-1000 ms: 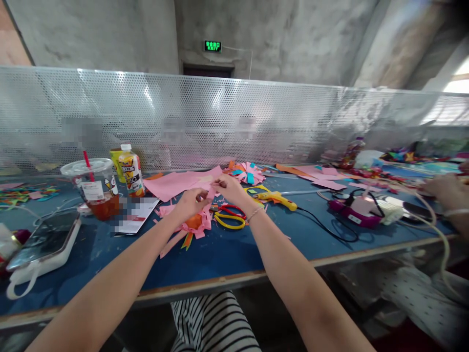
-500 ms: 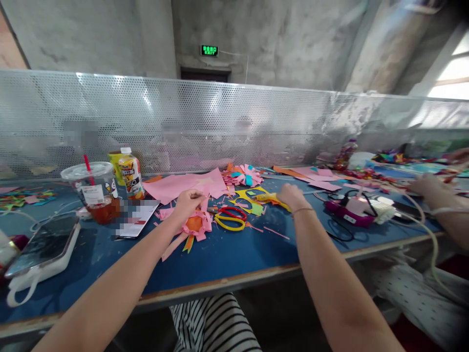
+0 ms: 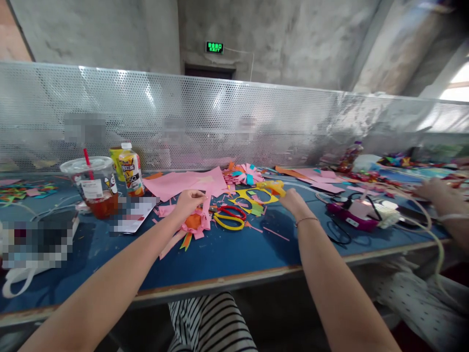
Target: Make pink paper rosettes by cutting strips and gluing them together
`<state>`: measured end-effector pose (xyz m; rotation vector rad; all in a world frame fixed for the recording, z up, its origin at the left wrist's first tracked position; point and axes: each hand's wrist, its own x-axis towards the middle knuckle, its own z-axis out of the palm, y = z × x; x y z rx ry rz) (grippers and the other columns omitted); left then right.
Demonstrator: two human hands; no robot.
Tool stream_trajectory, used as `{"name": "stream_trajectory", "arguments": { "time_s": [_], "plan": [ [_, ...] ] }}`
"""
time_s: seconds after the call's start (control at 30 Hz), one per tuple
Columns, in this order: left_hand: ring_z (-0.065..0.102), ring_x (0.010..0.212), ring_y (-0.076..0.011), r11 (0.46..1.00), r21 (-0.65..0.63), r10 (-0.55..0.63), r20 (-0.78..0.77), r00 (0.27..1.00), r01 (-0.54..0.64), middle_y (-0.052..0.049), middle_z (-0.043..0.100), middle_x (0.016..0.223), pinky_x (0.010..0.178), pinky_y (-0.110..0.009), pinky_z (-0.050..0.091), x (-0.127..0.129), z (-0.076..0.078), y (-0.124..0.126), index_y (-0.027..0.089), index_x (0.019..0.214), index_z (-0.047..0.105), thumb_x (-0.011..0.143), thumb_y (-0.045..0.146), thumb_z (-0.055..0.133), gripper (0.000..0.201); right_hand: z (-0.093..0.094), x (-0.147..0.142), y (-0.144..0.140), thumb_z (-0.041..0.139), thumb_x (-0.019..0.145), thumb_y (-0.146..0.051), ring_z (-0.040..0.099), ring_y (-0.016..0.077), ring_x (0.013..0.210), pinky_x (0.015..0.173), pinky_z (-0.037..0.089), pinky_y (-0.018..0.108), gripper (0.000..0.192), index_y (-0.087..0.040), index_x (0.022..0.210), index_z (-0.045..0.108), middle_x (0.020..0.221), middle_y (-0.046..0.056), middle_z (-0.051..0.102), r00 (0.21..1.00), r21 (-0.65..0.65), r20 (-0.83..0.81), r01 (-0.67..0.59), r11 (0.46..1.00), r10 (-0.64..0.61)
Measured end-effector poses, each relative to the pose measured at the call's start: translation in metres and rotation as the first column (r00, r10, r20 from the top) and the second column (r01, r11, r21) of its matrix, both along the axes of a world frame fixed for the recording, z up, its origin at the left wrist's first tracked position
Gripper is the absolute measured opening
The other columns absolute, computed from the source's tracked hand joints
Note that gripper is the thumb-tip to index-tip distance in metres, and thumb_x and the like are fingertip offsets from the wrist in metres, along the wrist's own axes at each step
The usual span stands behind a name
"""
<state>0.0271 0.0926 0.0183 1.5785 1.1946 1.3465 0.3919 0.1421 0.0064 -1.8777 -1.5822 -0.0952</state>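
Now the left hand pinches a pink paper strip between its fingers, just above the pink and orange paper flower lying on the blue bench. Further right, the right hand closes its fingers around the yellow glue gun, lifted slightly off the bench. Red and yellow scissors lie between the hands.

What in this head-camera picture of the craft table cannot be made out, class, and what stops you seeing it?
- Glue gun: grip hidden behind the right hand.
- Left hand: fingertips curl out of view over the pink paper strip.
- Object at the table's left edge: pixelated.
- Paper beside the iced drink cup: print blurred.
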Motion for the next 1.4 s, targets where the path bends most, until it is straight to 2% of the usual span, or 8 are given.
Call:
{"name": "stream_trajectory", "arguments": {
  "time_s": [0.07, 0.17, 0.23, 0.33, 0.47, 0.67, 1.07, 1.4],
  "plan": [
    [0.051, 0.048, -0.0106, 0.998, -0.025, 0.048, -0.076, 0.996, -0.05, -0.001, 0.06, 0.054, 0.048, -0.023, 0.037, 0.002, 0.002, -0.004, 0.014, 0.062, 0.065, 0.056, 0.031, 0.065, 0.018, 0.01, -0.016, -0.009, 0.048, 0.068, -0.024, 0.057, 0.0236, 0.065, 0.056, 0.042, 0.034, 0.021, -0.016, 0.086, 0.054, 0.071, 0.011, 0.06, 0.994, 0.012, -0.094, 0.063, 0.998, -0.061],
    [0.05, 0.045, -0.0102, 0.996, -0.04, 0.08, -0.099, 0.992, -0.085, 0.0, 0.057, 0.051, 0.045, -0.022, 0.035, 0.006, 0.005, -0.01, 0.015, 0.058, 0.065, 0.057, 0.029, 0.062, 0.015, 0.022, -0.048, -0.023, 0.048, 0.073, -0.036, 0.057, 0.0215, 0.074, 0.062, 0.043, 0.032, 0.029, -0.017, 0.094, 0.049, 0.085, 0.009, 0.061, 0.981, 0.129, -0.188, -0.016, 0.992, 0.041],
    [0.05, 0.045, -0.0102, 0.996, -0.053, 0.071, -0.075, 0.995, -0.075, 0.0, 0.058, 0.05, 0.045, -0.022, 0.037, 0.009, 0.007, -0.014, 0.015, 0.056, 0.064, 0.057, 0.027, 0.061, 0.013, 0.027, -0.07, -0.03, 0.049, 0.073, -0.046, 0.057, 0.0229, 0.081, 0.068, 0.044, 0.034, 0.042, -0.016, 0.102, 0.046, 0.091, 0.01, 0.061, 0.975, 0.303, -0.183, -0.063, 0.951, 0.123],
    [0.051, 0.044, -0.0103, 0.994, -0.098, 0.042, -0.041, 0.998, -0.046, 0.0, 0.058, 0.05, 0.046, -0.022, 0.039, 0.014, 0.01, -0.019, 0.015, 0.056, 0.064, 0.058, 0.025, 0.062, 0.011, 0.028, -0.096, -0.039, 0.048, 0.074, -0.052, 0.057, 0.0243, 0.086, 0.076, 0.043, 0.035, 0.055, -0.013, 0.112, 0.042, 0.099, 0.014, 0.06, 0.986, 0.455, -0.129, -0.034, 0.89, 0.104],
    [0.047, 0.041, -0.0084, 0.994, -0.107, 0.02, -0.003, 1.0, -0.02, 0.0, 0.057, 0.047, 0.043, -0.021, 0.033, 0.018, 0.01, -0.02, 0.015, 0.056, 0.063, 0.058, 0.027, 0.065, 0.012, 0.025, -0.117, -0.048, 0.045, 0.078, -0.048, 0.057, 0.0263, 0.093, 0.08, 0.043, 0.034, 0.055, -0.01, 0.118, 0.041, 0.104, 0.017, 0.06, 0.997, 0.398, 0.043, -0.081, 0.914, 0.07],
    [0.041, 0.038, -0.0063, 0.99, -0.143, 0.001, 0.036, 0.999, 0.005, 0.0, 0.057, 0.048, 0.04, -0.021, 0.029, 0.019, 0.009, -0.02, 0.014, 0.059, 0.065, 0.057, 0.026, 0.067, 0.012, 0.021, -0.123, -0.05, 0.044, 0.08, -0.045, 0.055, 0.0272, 0.1, 0.083, 0.043, 0.034, 0.052, -0.01, 0.118, 0.045, 0.114, 0.017, 0.057, 0.968, 0.342, 0.241, -0.157, 0.926, 0.075],
    [0.049, 0.043, -0.0089, 0.989, -0.145, -0.006, 0.049, 0.999, 0.013, 0.001, 0.054, 0.044, 0.043, -0.021, 0.035, 0.021, 0.012, -0.022, 0.013, 0.058, 0.064, 0.059, 0.019, 0.066, 0.006, 0.021, -0.126, -0.05, 0.04, 0.083, -0.043, 0.057, 0.0276, 0.1, 0.08, 0.044, 0.035, 0.05, -0.01, 0.121, 0.042, 0.108, 0.016, 0.06, 0.944, 0.312, 0.319, -0.186, 0.932, 0.082],
    [0.043, 0.039, -0.0068, 0.992, -0.126, -0.006, 0.037, 0.999, 0.01, 0.002, 0.052, 0.042, 0.041, -0.02, 0.032, 0.02, 0.008, -0.018, 0.014, 0.058, 0.064, 0.057, 0.022, 0.068, 0.009, 0.021, -0.124, -0.049, 0.039, 0.084, -0.043, 0.056, 0.0275, 0.101, 0.081, 0.044, 0.035, 0.051, -0.009, 0.122, 0.043, 0.111, 0.017, 0.059, 0.937, 0.291, 0.337, -0.193, 0.937, 0.089]
  ]
}}
